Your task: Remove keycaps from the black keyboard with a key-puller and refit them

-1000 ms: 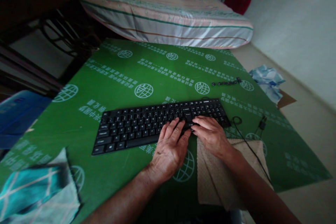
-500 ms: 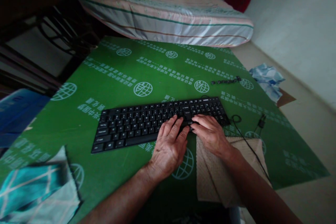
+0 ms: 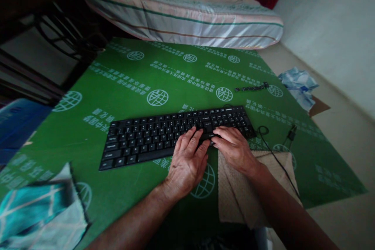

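Note:
A black keyboard (image 3: 152, 144) lies at a slant on the green table, its keys facing up. My left hand (image 3: 187, 160) rests over its lower right part, fingers stretched forward and spread, fingertips on the keys. Beside it, my right hand (image 3: 236, 150) comes in from the right, fingers bent. Its thumb and forefinger touch the keys near the right Shift, with a small gap between them; I see nothing held there. Under my right wrist is a folded beige cloth (image 3: 234, 199). The keyboard's black cable (image 3: 279, 164) curls off its right end and runs across that cloth.
On the green tabletop (image 3: 117, 82), a row of small black pieces (image 3: 252, 87) lies beyond the keyboard. A small dark object (image 3: 291, 134) is at the right. A teal checked cloth (image 3: 38, 211) lies front left. A bed (image 3: 187, 23) stands behind; crumpled plastic (image 3: 299, 84) is at the right edge.
The view has shifted slightly, so the table and keyboard sit a little further left and up. Both hands keep nearly the same places on the keys.

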### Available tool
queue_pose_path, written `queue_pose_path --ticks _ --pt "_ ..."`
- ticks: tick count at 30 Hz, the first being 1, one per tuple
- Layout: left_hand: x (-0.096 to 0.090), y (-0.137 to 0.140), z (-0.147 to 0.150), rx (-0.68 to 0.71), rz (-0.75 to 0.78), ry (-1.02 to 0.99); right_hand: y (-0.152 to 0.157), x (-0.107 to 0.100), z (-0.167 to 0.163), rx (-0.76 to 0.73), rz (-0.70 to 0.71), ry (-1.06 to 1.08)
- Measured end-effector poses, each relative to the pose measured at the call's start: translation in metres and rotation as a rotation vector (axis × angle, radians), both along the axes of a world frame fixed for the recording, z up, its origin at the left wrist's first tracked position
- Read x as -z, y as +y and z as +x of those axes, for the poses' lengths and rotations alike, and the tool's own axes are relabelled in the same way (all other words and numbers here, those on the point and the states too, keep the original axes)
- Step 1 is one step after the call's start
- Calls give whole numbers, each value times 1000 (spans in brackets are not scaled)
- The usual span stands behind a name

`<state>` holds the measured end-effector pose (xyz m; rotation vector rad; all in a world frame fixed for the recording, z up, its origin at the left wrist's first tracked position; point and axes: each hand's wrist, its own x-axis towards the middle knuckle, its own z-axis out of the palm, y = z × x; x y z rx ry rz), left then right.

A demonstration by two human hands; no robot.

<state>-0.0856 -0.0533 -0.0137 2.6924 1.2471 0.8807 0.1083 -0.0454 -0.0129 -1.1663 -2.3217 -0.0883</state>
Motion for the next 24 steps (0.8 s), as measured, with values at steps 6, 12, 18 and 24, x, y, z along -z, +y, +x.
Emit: queue_pose_path --ticks 6,12,18,24 --pt "1 0 -2 5 -10 -13 0 -3 -1 0 16 -15" --pt "2 0 -1 3 -12 -2 -1 -1 -2 27 38 -41" --pt "3 1 -1 0 -19 1 -2 1 -2 33 32 -11" --pt "1 0 0 2 -21 -19 -2 -1 -3 34 45 -14"
